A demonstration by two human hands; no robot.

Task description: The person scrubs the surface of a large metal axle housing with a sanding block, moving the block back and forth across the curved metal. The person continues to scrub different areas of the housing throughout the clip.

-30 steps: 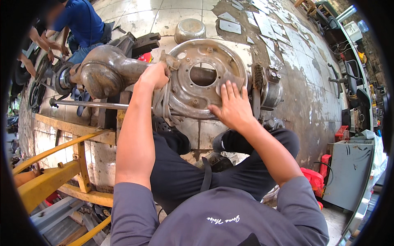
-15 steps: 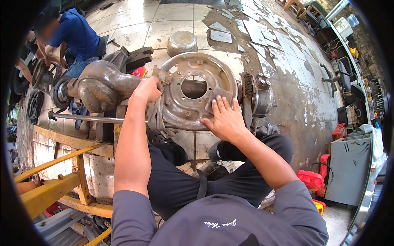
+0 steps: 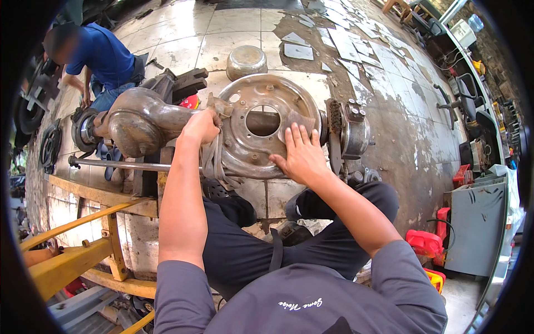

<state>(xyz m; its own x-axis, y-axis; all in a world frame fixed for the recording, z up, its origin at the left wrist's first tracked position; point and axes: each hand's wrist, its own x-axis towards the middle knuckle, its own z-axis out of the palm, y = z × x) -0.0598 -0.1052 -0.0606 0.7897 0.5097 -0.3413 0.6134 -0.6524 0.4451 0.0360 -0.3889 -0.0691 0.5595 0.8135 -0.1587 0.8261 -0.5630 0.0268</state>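
Note:
A round, worn metal backing plate (image 3: pixel 239 142) with a central hole and several bolt holes stands before me, joined to the end of a heavy axle housing (image 3: pixel 133 122). My right hand (image 3: pixel 303 156) lies flat on the plate's right side, fingers stretched out, over a thin brownish sheet that looks like sandpaper (image 3: pixel 301 118). At the left rim, my left hand (image 3: pixel 203 127) is closed around a grey rag (image 3: pixel 212 161). The rag's upper end sticks out above the fist, and its strips hang down below. What lies under my left fingers is hidden.
Right of the plate sits a round metal hub part (image 3: pixel 356 136). A metal bowl (image 3: pixel 246 62) stands behind. A long rod (image 3: pixel 119 164) and yellow frame (image 3: pixel 100 256) lie left. A co-worker in blue (image 3: pixel 105 58) crouches far left. Broken tiles (image 3: pixel 298 51) litter the floor.
My right hand and the sheet have slid slightly away from me, up the plate. My left hand stays on the rag. The co-worker's arms have shifted.

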